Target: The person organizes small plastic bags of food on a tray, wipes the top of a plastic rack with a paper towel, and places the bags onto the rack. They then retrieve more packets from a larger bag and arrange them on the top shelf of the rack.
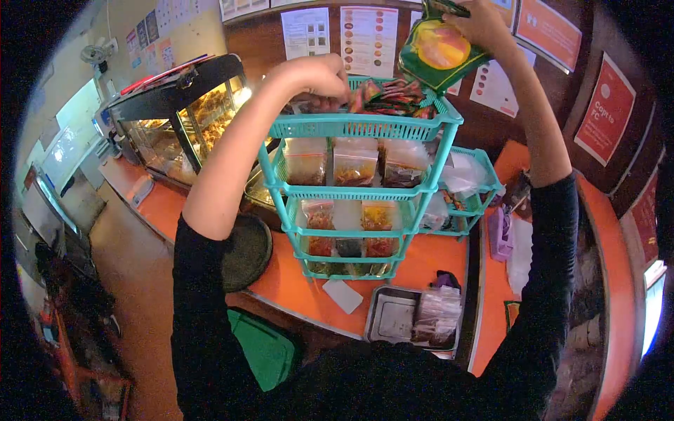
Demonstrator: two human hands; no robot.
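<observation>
My right hand [483, 27], raised at the upper right, grips the top of a green packet [441, 45] with a yellow-orange patch on its front. The packet hangs above the right end of the top tier of a turquoise plastic rack [358, 128]. My left hand [323, 77] reaches over the left side of that tier with its fingers curled down. Whatever those fingers hold is hidden. Just right of them lies a pile of small red-and-green sachets [397, 97]. Clear bags of dried spices [354, 168] stand in the tier below.
A lit glass food warmer [175, 126] stands to the left on the orange counter [274, 281]. In front of the rack are a metal tray [393, 316] with small clear packets [437, 316] and a white card [342, 296]. A smaller turquoise rack [484, 189] is behind, right.
</observation>
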